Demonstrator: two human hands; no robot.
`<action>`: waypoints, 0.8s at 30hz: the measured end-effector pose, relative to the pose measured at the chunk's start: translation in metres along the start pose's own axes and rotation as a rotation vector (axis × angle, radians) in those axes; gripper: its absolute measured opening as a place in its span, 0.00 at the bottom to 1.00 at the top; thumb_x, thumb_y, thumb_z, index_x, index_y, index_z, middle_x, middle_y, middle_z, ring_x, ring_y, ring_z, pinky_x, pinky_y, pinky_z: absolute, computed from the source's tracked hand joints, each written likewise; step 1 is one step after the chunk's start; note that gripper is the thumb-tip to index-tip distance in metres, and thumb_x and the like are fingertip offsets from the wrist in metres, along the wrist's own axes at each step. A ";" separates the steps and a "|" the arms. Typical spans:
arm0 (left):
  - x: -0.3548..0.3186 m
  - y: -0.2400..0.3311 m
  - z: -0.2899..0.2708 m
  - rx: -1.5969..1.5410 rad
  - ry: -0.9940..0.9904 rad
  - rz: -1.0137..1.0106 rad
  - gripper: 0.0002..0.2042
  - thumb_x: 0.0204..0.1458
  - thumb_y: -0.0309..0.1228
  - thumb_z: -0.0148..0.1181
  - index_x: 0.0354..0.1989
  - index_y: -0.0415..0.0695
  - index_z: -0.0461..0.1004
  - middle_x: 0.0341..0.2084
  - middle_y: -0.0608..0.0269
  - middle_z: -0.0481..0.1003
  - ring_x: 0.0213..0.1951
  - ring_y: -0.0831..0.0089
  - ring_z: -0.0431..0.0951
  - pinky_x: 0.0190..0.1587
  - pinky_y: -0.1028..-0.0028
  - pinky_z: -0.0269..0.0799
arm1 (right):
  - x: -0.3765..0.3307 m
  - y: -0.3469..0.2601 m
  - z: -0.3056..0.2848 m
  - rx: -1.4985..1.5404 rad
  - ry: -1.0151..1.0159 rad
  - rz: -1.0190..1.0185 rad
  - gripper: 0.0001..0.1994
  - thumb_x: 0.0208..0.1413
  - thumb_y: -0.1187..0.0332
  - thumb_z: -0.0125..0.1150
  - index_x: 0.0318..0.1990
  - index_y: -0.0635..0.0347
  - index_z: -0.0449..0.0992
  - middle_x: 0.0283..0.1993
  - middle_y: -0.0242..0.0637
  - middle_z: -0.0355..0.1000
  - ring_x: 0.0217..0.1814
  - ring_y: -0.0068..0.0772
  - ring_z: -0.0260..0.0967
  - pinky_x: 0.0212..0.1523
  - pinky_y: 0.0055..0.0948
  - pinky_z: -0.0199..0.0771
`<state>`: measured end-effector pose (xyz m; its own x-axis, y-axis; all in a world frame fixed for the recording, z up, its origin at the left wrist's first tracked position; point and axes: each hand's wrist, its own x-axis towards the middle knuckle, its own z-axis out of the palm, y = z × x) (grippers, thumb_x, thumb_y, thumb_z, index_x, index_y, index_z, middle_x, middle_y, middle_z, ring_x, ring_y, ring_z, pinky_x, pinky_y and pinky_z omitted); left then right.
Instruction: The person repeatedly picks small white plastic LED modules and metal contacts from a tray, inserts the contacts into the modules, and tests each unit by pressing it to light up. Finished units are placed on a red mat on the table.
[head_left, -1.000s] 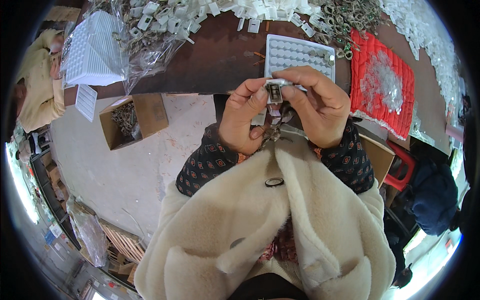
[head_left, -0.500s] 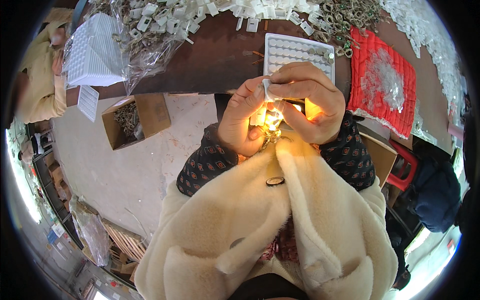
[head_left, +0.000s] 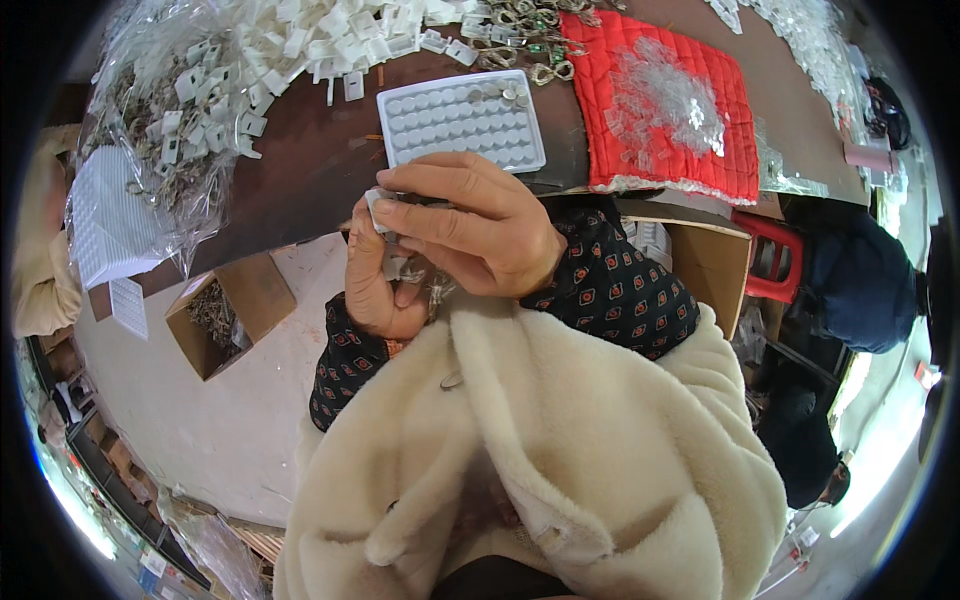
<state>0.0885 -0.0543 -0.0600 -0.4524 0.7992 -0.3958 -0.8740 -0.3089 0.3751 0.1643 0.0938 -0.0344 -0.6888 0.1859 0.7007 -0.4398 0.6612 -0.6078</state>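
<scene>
Close in front of my chest, just past the table's near edge, both hands work on one small white plastic battery case. My left hand is closed round it from below, thumb and fingers pinching it. Over the top reaches my right hand, its thumb hidden and its fingertips pressed on the case. A string-light wire bundle hangs beneath, partly hidden by the hands, and does not glow. Behind them lies a white tray with round pockets; a few silver button cells sit at its far right.
White cases and wire bundles heap along the table's far side. A red padded cloth with clear plastic pieces lies right. Stacked trays stand left, above a cardboard box on the floor. A red stool is at right.
The string lights glowed between my hands before and are now dark. My right hand has moved over the case, and the whole view has shifted, with the hands now further left.
</scene>
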 end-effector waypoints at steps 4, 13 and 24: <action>0.003 -0.002 -0.002 0.107 -0.091 -0.037 0.11 0.62 0.38 0.58 0.50 0.51 0.70 0.38 0.72 0.74 0.29 0.88 0.66 0.14 0.88 0.55 | -0.025 -0.012 -0.038 -0.082 -0.208 0.209 0.22 0.46 0.75 0.69 0.52 0.59 0.78 0.52 0.44 0.74 0.47 0.46 0.73 0.48 0.40 0.74; 0.008 -0.004 0.005 0.153 -0.044 -0.028 0.12 0.60 0.39 0.59 0.46 0.46 0.69 0.27 0.68 0.62 0.17 0.88 0.51 0.10 0.88 0.47 | -0.075 0.001 -0.117 -0.763 0.156 0.739 0.07 0.54 0.75 0.67 0.41 0.61 0.82 0.36 0.40 0.77 0.32 0.29 0.74 0.34 0.26 0.74; 0.011 -0.002 -0.002 0.154 -0.144 -0.063 0.11 0.61 0.34 0.58 0.49 0.46 0.72 0.43 0.58 0.79 0.32 0.87 0.68 0.12 0.89 0.52 | -0.079 0.015 -0.129 -0.839 0.210 0.721 0.03 0.59 0.74 0.60 0.40 0.60 0.76 0.36 0.46 0.76 0.38 0.52 0.75 0.37 0.38 0.75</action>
<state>0.0851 -0.0460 -0.0663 -0.3576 0.8834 -0.3029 -0.8575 -0.1822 0.4812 0.2869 0.1828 -0.0506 -0.4797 0.7888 0.3843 0.6033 0.6145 -0.5083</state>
